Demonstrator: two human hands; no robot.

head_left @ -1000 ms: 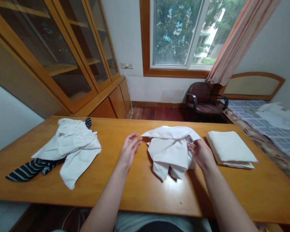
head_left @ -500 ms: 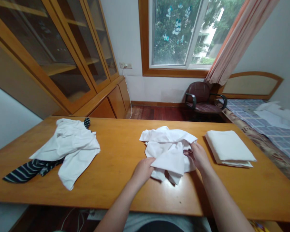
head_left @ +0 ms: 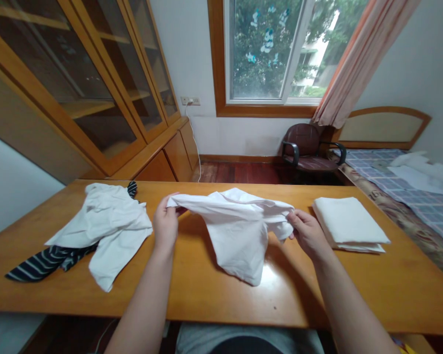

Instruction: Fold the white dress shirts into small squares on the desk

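Observation:
A white cloth garment [head_left: 239,231] is stretched sideways between my two hands, partly lifted above the wooden table [head_left: 206,305], its middle hanging toward me in a loose flap. My left hand [head_left: 167,221] pinches its left end, fingers closed on the edge. At the right end, my right hand [head_left: 307,230] grips a bunched part of the same cloth between thumb and fingers. The garment's exact kind cannot be made out. To the right of my right hand lies a folded white cloth [head_left: 349,221].
On the table's left lies a crumpled white garment [head_left: 109,214] over a dark striped cloth [head_left: 37,263]. Beyond the table are a glass-door cabinet [head_left: 103,88], a maroon armchair [head_left: 302,142] and a bed [head_left: 402,177] at the right.
My left hand has moved left and away from me, drawing one end of the cloth out. The crumpled bundle is now spread wide and partly raised. My right hand keeps its hold.

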